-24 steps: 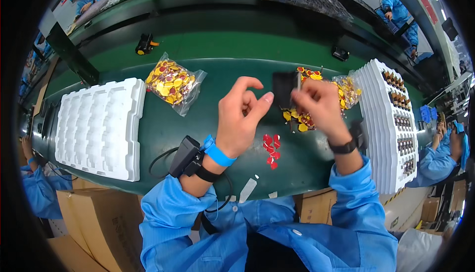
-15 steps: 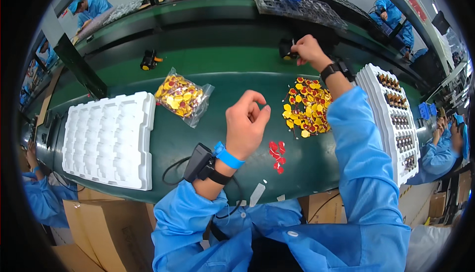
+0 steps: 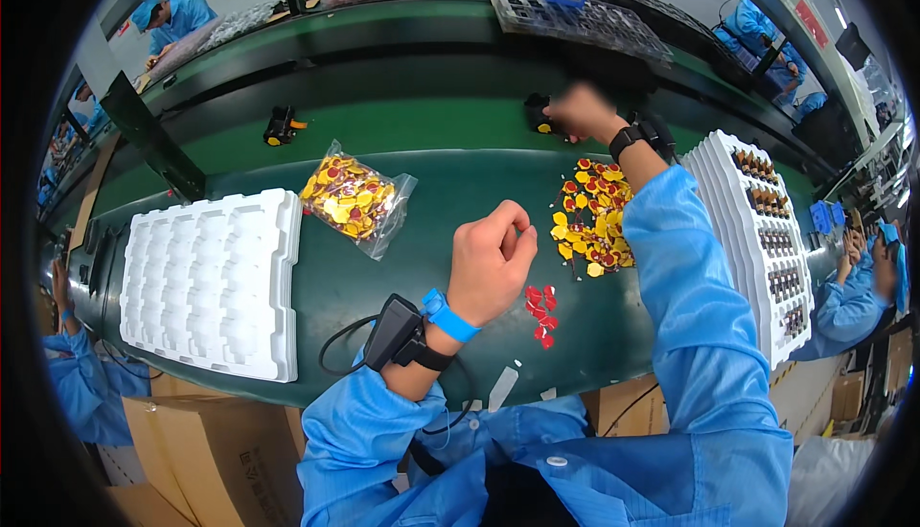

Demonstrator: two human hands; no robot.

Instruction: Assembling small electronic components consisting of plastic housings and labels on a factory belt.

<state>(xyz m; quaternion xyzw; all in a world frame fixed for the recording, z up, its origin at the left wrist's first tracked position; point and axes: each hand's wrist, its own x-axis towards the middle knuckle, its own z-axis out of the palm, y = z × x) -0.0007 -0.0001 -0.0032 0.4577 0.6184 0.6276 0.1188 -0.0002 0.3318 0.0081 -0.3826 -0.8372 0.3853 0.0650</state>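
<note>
My left hand [image 3: 491,261] hovers over the green bench in front of me, with its fingers curled and thumb and fingertips drawn together; whatever is between them is hidden. My right hand [image 3: 585,113] reaches far ahead over the green strip behind the bench and is blurred. Right at its fingers sits a small black device [image 3: 535,112] with a yellow spot; whether they grip it cannot be made out. Below that hand lies a heap of yellow and red pieces [image 3: 599,225]. Several red stickers or chips [image 3: 541,314] lie to the right of my left hand.
A clear bag of yellow and red pieces [image 3: 350,196] lies left of centre. White moulded trays [image 3: 211,287] stand at left; a tray stack [image 3: 743,230] holding small parts stands at right. Another black device [image 3: 281,126] sits on the green strip. Cardboard boxes [image 3: 216,450] stand below; co-workers sit around.
My left hand has come slightly nearer and to the right, its fingers curling tighter. My right hand has shifted slightly left and nearer, and blurred. Both black devices have shifted left.
</note>
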